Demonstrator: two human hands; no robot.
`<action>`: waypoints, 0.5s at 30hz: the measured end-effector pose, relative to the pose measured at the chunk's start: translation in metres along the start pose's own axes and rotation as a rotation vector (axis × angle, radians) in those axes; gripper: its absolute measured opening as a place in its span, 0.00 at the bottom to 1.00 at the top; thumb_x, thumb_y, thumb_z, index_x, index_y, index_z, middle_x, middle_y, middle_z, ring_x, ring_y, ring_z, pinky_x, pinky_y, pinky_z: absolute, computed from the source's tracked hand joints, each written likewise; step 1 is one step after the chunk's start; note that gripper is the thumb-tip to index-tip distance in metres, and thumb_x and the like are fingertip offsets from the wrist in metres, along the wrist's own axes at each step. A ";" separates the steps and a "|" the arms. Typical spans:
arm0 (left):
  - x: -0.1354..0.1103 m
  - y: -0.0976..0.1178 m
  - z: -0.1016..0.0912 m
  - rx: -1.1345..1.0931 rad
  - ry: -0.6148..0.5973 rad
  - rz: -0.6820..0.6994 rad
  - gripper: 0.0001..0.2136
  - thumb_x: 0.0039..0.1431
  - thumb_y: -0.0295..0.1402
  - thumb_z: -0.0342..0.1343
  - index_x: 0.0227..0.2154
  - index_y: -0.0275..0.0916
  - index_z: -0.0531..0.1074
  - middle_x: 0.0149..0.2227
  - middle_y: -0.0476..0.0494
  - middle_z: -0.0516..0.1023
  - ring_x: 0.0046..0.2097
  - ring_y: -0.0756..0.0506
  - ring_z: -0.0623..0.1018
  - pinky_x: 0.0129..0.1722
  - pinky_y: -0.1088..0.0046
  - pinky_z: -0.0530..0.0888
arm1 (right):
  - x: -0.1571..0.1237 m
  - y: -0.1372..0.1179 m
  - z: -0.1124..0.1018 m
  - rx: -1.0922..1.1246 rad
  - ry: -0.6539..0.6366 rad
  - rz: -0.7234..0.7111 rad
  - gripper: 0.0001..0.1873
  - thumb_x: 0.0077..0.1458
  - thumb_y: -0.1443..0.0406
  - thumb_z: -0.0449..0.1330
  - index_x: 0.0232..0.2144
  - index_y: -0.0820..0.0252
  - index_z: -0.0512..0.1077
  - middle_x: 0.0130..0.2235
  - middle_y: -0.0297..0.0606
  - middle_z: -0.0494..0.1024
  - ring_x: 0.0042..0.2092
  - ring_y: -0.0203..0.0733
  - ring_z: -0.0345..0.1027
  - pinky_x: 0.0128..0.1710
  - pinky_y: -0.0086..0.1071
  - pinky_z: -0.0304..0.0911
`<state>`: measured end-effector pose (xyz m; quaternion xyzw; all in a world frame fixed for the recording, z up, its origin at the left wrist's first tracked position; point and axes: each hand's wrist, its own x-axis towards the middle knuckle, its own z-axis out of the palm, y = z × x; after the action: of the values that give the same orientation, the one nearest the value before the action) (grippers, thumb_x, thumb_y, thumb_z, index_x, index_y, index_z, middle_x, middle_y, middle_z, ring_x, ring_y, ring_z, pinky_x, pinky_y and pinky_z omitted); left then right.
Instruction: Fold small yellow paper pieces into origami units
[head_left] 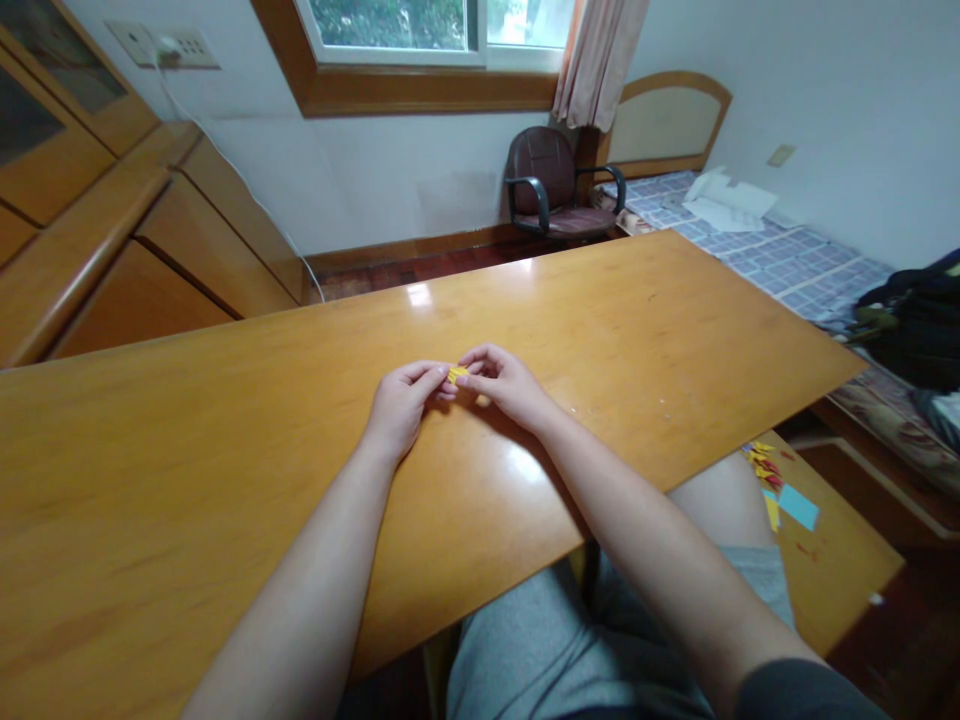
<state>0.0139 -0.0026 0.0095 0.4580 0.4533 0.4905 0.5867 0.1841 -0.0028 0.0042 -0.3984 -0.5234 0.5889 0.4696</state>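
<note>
A small folded piece of yellow paper [456, 375] is pinched between the fingertips of both my hands, just above the long wooden table [225, 450]. My left hand [401, 405] grips it from the left with fingers curled. My right hand [504, 383] grips it from the right, fingers bent over it. Most of the paper is hidden by my fingers.
A lower wooden surface [840, 560] to my right holds small yellow and red folded pieces [765, 465] and a blue paper sheet [797, 507]. Behind the table are a dark office chair [551, 185], a bed [787, 260] and wooden cabinets [112, 230].
</note>
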 end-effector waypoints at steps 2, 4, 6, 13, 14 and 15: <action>0.000 -0.001 0.000 0.012 0.005 0.003 0.12 0.47 0.39 0.66 0.29 0.34 0.79 0.25 0.45 0.78 0.26 0.50 0.75 0.28 0.75 0.73 | 0.000 -0.001 0.000 0.000 0.004 0.001 0.19 0.46 0.58 0.69 0.37 0.59 0.70 0.29 0.29 0.72 0.29 0.32 0.63 0.27 0.26 0.57; 0.001 -0.002 0.000 0.041 0.009 0.013 0.13 0.48 0.40 0.65 0.29 0.34 0.79 0.25 0.45 0.78 0.26 0.50 0.75 0.29 0.75 0.73 | 0.000 -0.002 0.000 -0.002 0.004 0.006 0.18 0.46 0.58 0.69 0.37 0.59 0.70 0.29 0.28 0.72 0.29 0.32 0.63 0.27 0.27 0.57; 0.002 -0.003 -0.001 0.071 0.009 0.026 0.13 0.49 0.41 0.65 0.30 0.34 0.79 0.26 0.45 0.79 0.27 0.49 0.76 0.30 0.74 0.74 | 0.000 -0.002 0.000 0.000 0.003 0.009 0.18 0.45 0.58 0.69 0.37 0.59 0.70 0.28 0.28 0.72 0.28 0.32 0.63 0.28 0.27 0.56; 0.005 -0.007 -0.002 0.115 0.030 0.037 0.13 0.52 0.42 0.62 0.30 0.34 0.78 0.25 0.44 0.78 0.26 0.49 0.76 0.30 0.74 0.75 | 0.001 0.000 -0.001 0.028 0.010 0.005 0.18 0.44 0.60 0.70 0.37 0.59 0.70 0.28 0.28 0.72 0.29 0.32 0.63 0.30 0.27 0.56; 0.005 -0.007 -0.002 0.117 0.023 0.036 0.13 0.52 0.41 0.62 0.30 0.34 0.79 0.25 0.44 0.79 0.26 0.49 0.77 0.30 0.74 0.75 | 0.001 0.000 -0.001 0.033 0.009 0.006 0.18 0.44 0.60 0.69 0.37 0.59 0.70 0.28 0.28 0.72 0.29 0.32 0.64 0.30 0.27 0.57; 0.005 -0.007 -0.002 0.121 0.024 0.040 0.14 0.52 0.41 0.61 0.30 0.33 0.79 0.25 0.44 0.79 0.26 0.49 0.77 0.29 0.74 0.75 | 0.001 0.000 -0.001 0.036 0.009 0.007 0.18 0.44 0.61 0.69 0.37 0.59 0.70 0.28 0.28 0.72 0.29 0.32 0.64 0.30 0.27 0.57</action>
<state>0.0132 0.0023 0.0014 0.4956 0.4798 0.4792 0.5427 0.1846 -0.0015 0.0042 -0.3943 -0.5093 0.5980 0.4770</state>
